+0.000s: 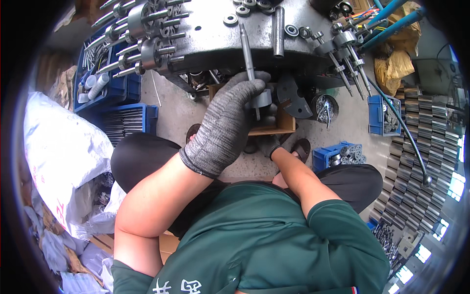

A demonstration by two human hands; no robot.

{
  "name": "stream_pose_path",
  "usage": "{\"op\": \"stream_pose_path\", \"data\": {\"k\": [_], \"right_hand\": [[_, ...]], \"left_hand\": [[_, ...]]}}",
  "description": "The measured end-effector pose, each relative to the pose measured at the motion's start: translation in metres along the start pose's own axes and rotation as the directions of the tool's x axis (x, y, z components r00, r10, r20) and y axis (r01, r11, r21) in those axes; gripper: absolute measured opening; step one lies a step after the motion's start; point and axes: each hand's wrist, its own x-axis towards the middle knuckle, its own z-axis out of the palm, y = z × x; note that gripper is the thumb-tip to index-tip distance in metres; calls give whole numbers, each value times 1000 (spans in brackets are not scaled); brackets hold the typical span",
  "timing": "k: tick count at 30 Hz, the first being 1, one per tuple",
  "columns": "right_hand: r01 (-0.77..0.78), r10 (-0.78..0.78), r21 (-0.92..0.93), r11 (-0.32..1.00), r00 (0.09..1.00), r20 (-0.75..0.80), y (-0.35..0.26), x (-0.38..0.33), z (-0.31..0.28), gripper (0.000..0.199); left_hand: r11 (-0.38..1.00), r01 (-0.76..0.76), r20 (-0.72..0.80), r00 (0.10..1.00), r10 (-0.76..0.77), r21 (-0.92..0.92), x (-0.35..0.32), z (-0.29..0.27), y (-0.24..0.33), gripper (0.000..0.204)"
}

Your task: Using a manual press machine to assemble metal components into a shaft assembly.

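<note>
My left hand (pixel 223 117), in a grey knit glove, is closed around a metal rotor shaft (pixel 247 51). The shaft stands nearly upright, its thin stepped end pointing to the bench edge, and a short thick steel cylinder (pixel 262 99) sits on its lower part. My right hand (pixel 268 145), gloved too, is low between my knees beside the near edge of a wooden box (pixel 274 130); its fingers are mostly hidden, so I cannot tell what it touches. Past my left hand lies the metal bench top (pixel 215 32) with several ring bearings (pixel 230 19) and a plain steel rod (pixel 278 32).
Rotor shafts with cylinders stand grouped at the bench's left (pixel 147 54) and right (pixel 342 49). Blue crates (pixel 149 120) sit at left; a blue bin of round parts (pixel 320 158) is at right. Stacked steel cylinders (pixel 416 152) line the far right. A white sack (pixel 63 157) leans at left.
</note>
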Motion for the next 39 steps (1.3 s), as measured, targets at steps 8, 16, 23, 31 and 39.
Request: {"op": "stream_pose_path", "data": {"k": [8, 16, 23, 31, 39], "right_hand": [[29, -8, -61, 998, 948, 319, -19, 14, -26, 37], [27, 80, -163, 986, 787, 612, -27, -16, -59, 38], [245, -231, 5, 969, 905, 357, -54, -86, -240, 30], [490, 26, 449, 747, 654, -756, -64, -111, -354, 42], [463, 548, 857, 228, 667, -506, -109, -37, -378, 19]], "left_hand": [[984, -34, -17, 999, 38, 174, 18, -29, -23, 37], [958, 9, -116, 993, 25, 287, 27, -33, -16, 45], [956, -75, -77, 992, 101, 285, 40, -43, -3, 44], [835, -162, -135, 953, 271, 526, 56, -35, 9, 52], [884, -200, -143, 948, 283, 422, 65, -34, -1, 40]]}}
